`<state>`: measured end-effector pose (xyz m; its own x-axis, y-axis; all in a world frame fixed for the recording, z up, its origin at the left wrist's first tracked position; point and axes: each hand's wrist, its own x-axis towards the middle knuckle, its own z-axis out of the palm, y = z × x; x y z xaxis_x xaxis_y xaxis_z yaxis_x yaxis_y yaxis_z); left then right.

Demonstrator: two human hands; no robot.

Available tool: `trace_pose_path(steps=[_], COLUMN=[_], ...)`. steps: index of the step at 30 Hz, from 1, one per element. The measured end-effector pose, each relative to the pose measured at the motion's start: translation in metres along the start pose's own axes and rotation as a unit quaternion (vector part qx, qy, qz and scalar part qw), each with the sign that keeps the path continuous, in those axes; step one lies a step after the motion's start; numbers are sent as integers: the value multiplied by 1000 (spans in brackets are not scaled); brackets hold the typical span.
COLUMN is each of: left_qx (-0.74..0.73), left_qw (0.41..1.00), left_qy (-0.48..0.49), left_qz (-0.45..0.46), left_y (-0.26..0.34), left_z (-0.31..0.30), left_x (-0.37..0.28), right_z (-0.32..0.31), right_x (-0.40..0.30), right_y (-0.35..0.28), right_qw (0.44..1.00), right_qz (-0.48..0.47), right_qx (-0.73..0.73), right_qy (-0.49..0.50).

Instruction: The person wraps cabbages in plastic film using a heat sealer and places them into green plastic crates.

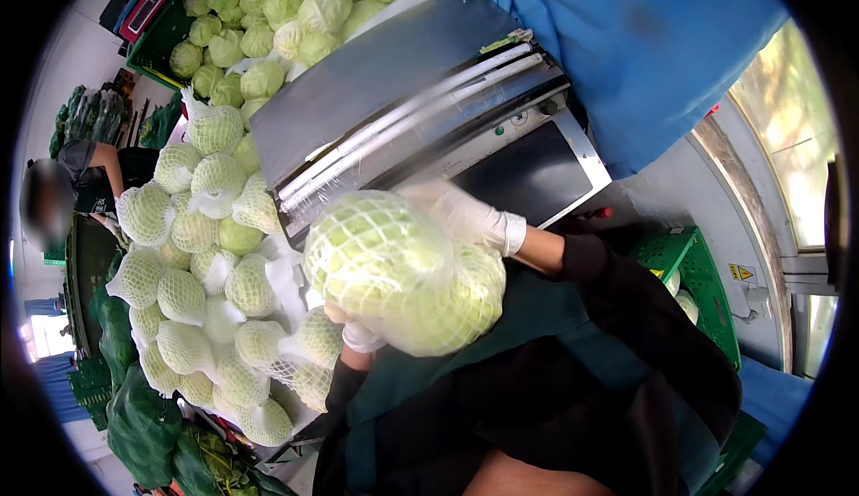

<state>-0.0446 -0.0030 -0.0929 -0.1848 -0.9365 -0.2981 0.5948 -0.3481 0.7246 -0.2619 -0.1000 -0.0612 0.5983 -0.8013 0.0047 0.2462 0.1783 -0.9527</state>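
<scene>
Two cabbages (379, 264) in white foam net sleeves are bundled together under shiny clear film, held up before me. My left hand (362, 335), in a whitish glove, grips the bundle from below at its left side; its fingers are mostly hidden by the cabbages. My right hand (466, 214), also gloved, is against the bundle's far upper side. Motion blurs its fingers, and the bundle partly covers them. Just beyond stands a film wrapping machine (537, 160) with a dark flat plate, a film roll (402, 124) and a grey metal cover (376, 73).
Several net-sleeved cabbages (181, 295) crowd the left. Bare cabbages (322, 9) lie at the back, beside a green crate (158, 53). Blue cloth (624, 46) hangs behind the machine. Another green crate (704, 281) stands right. A person (94, 167) is at far left.
</scene>
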Motion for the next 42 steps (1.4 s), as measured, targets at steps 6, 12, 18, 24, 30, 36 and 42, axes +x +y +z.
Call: trace_pose_path(steps=[6, 12, 18, 24, 30, 36, 42], left_qx=[-1, -3, 3, 49, 197, 259, 178], left_qw=[1000, 1000, 999, 994, 938, 899, 963], left_qy=[12, 18, 24, 99, 42, 127, -46], left_qz=[-7, -10, -20, -26, 281, 330, 197], left_y=[0, 0, -2, 5, 40, 60, -6], left_z=[-7, -7, 3, 40, 89, 69, 66], left_x=[-16, -22, -18, -18, 23, -26, -32], right_z=[9, 10, -2, 4, 24, 35, 71], right_x=[-8, -13, -25, -60, -62, -78, -78], right_y=[4, 8, 1, -39, -18, -12, -10], right_qw=[926, 955, 976, 998, 977, 945, 949], right_qz=[120, 38, 149, 22, 22, -11, -42], right_qx=[330, 192, 77, -53, 192, 298, 245], right_qy=[-137, -221, -136, 22, 94, 134, 193])
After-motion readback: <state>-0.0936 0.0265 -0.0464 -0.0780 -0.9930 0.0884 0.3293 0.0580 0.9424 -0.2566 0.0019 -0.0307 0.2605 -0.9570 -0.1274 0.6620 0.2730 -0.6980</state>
